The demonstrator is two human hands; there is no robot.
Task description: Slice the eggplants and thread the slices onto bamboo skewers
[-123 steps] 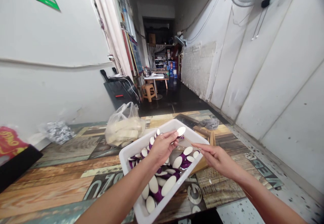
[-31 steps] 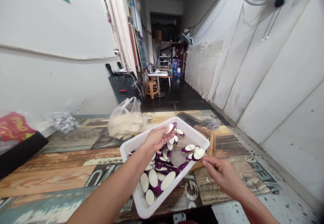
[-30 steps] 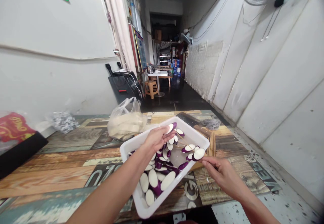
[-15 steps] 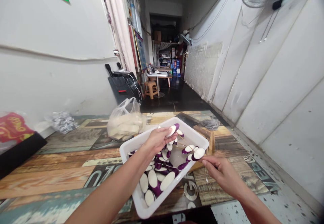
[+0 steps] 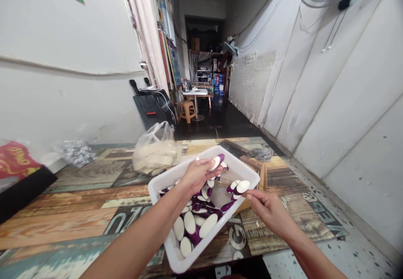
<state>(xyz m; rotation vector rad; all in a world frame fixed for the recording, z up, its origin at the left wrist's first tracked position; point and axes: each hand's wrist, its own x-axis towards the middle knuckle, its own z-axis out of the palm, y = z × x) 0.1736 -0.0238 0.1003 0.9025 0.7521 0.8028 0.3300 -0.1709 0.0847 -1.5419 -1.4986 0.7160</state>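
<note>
A white plastic tray (image 5: 163, 179) on the patterned table holds several purple-skinned eggplant slices (image 5: 192, 222) with white faces. My left hand (image 5: 197, 173) hovers over the tray's far half, its fingers pinched on one eggplant slice (image 5: 216, 161). At the tray's right rim my right hand (image 5: 266, 209) is closed on a thin bamboo skewer (image 5: 229, 172) with slices threaded on it, one slice (image 5: 242, 186) just beyond my fingertips. The skewer's far tip points toward the slice in my left hand.
A clear plastic bag (image 5: 155, 149) of pale food sits behind the tray. A bundle of bamboo skewers (image 5: 263, 181) lies to the tray's right. A red packet (image 5: 14, 161) and black box are at far left. A corridor with a stool (image 5: 188, 111) lies beyond.
My right hand has lifted and moved the skewer with its slices slightly left and up toward my left hand. My left hand still holds its slice over the tray.
</note>
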